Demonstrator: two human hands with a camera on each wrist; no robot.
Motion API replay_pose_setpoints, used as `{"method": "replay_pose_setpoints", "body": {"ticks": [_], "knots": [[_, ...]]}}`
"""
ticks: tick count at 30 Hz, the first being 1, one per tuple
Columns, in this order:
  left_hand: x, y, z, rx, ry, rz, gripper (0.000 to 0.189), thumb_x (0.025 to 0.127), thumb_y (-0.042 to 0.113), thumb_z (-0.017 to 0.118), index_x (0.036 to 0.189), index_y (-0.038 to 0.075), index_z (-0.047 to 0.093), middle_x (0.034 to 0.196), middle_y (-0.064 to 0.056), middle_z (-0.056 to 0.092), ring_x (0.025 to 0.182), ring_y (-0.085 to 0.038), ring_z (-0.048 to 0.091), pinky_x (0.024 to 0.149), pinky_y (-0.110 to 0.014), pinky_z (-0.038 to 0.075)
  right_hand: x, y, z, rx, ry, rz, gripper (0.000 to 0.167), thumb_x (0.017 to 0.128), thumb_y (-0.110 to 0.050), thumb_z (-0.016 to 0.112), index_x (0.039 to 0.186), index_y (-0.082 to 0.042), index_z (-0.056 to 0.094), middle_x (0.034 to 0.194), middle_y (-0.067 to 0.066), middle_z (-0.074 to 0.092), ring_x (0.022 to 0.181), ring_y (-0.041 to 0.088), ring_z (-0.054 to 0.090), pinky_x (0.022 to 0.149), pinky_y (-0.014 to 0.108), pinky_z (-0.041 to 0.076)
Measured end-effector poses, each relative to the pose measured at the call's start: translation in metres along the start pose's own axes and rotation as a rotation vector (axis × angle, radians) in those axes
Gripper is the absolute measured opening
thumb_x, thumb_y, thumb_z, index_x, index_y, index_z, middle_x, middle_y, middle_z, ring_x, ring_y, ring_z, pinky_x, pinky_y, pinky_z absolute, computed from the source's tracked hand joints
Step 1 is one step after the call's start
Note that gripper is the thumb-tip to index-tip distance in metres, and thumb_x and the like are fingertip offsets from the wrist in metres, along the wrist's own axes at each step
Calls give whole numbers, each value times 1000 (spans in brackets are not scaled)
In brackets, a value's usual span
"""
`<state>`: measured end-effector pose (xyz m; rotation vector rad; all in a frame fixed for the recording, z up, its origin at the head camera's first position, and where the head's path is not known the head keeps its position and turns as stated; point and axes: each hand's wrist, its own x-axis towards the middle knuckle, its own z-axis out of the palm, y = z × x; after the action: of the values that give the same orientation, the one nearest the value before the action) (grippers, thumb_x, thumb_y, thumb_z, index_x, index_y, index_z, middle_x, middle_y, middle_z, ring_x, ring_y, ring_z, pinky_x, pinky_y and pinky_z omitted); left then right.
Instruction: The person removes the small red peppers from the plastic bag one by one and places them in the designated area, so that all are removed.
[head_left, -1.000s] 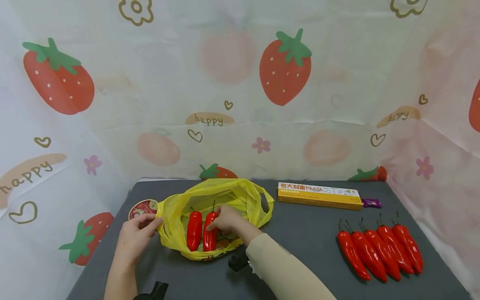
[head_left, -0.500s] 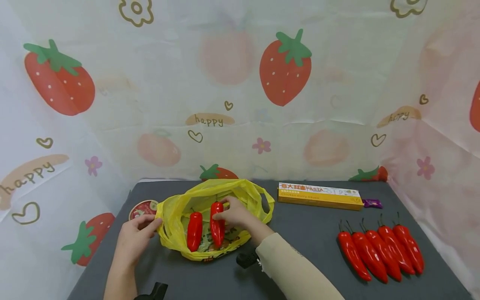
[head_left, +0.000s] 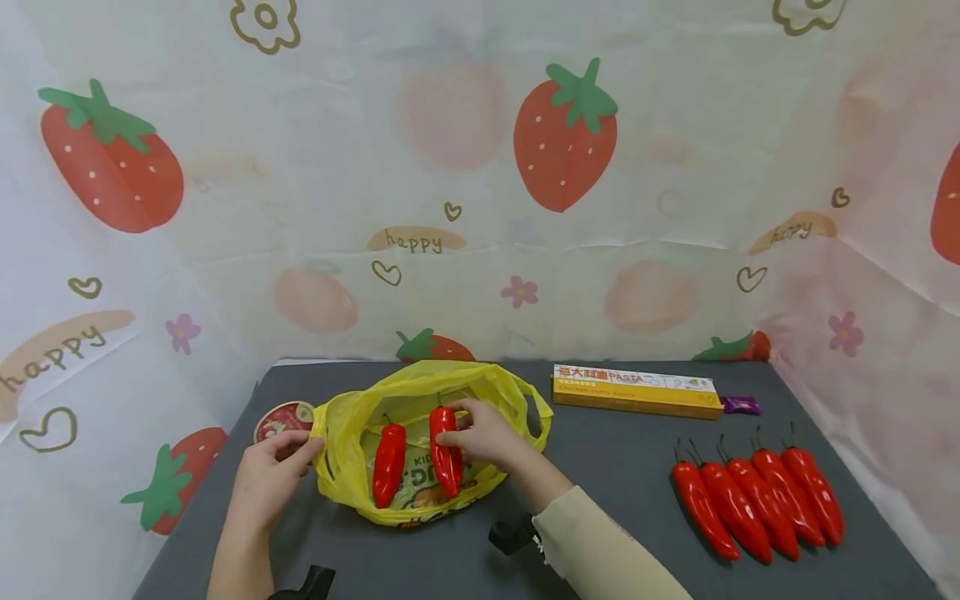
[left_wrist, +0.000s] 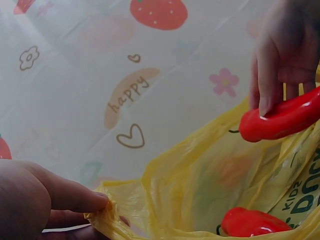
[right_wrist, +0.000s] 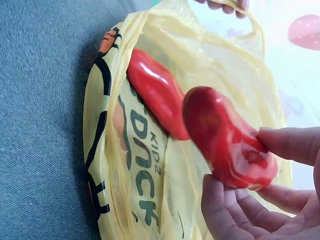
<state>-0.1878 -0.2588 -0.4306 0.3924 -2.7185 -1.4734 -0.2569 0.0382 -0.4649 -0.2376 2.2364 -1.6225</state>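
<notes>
A yellow plastic bag (head_left: 345, 467) lies on the dark table with its mouth held wide. My left hand (head_left: 266, 475) pinches the bag's left edge between thumb and fingers, as the left wrist view also shows. Over the bag's opening, my right hand (head_left: 487, 433) grips a red chili pepper (head_left: 446, 454) near its stem end, the tip pointing down. Another red pepper (head_left: 388, 465) lies inside the bag, to the left of the held one. In the right wrist view the held pepper (right_wrist: 225, 140) is clasped by thumb and fingertips, apart from the other pepper (right_wrist: 157, 95).
Several red peppers (head_left: 757, 504) lie in a row at the table's right. Behind them are a yellow pasta box (head_left: 637, 393) and a small purple packet (head_left: 741, 406). A round red container (head_left: 285, 417) sits behind my left hand. A printed cloth (head_left: 480, 183) hangs behind the table.
My right hand has moved to the right with the pepper in its grip, away from the pepper in the bag. More of the bag's printed inside now shows. My left hand has stayed put.
</notes>
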Motion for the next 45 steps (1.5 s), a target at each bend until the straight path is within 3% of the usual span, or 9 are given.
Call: {"method": "replay_pose_setpoints", "body": {"ticks": [12, 17, 30, 38, 45], "knots": [[1, 0, -1, -26, -18, -2, 51, 97, 42, 67, 124, -2, 66, 98, -3, 77, 89, -19, 62, 72, -26, 50, 2, 18, -1, -28, -66, 52, 59, 90, -16, 76, 142, -2, 52, 119, 20, 64, 95, 28, 69, 74, 48, 61], [0, 2, -3, -44, -21, -4, 51, 97, 41, 67, 124, -2, 65, 96, -2, 78, 85, -14, 61, 73, -25, 50, 0, 24, -2, -31, -57, 55, 58, 89, -17, 77, 140, -3, 54, 113, 18, 64, 89, 26, 69, 72, 45, 61], [4, -2, -3, -36, -49, -21, 53, 97, 45, 65, 127, 1, 65, 98, -1, 78, 84, -12, 59, 74, -28, 50, -39, 27, -21, 2, -53, -3, 58, 89, -19, 77, 140, -3, 55, 110, 16, 64, 85, 22, 67, 71, 44, 61], [2, 0, -2, -55, -42, -22, 51, 97, 43, 66, 126, 1, 66, 100, -3, 78, 90, -17, 63, 75, -26, 52, -61, 31, -44, -39, 9, -23, 60, 88, -26, 79, 140, -7, 57, 113, 13, 66, 92, 20, 68, 73, 44, 60], [1, 1, -1, -34, -36, -14, 49, 98, 41, 66, 125, 0, 66, 101, -4, 78, 84, -11, 61, 75, -25, 52, -76, 35, -60, -72, 63, -35, 58, 88, -27, 79, 138, -6, 59, 114, 13, 68, 94, 20, 68, 74, 43, 60]]}}
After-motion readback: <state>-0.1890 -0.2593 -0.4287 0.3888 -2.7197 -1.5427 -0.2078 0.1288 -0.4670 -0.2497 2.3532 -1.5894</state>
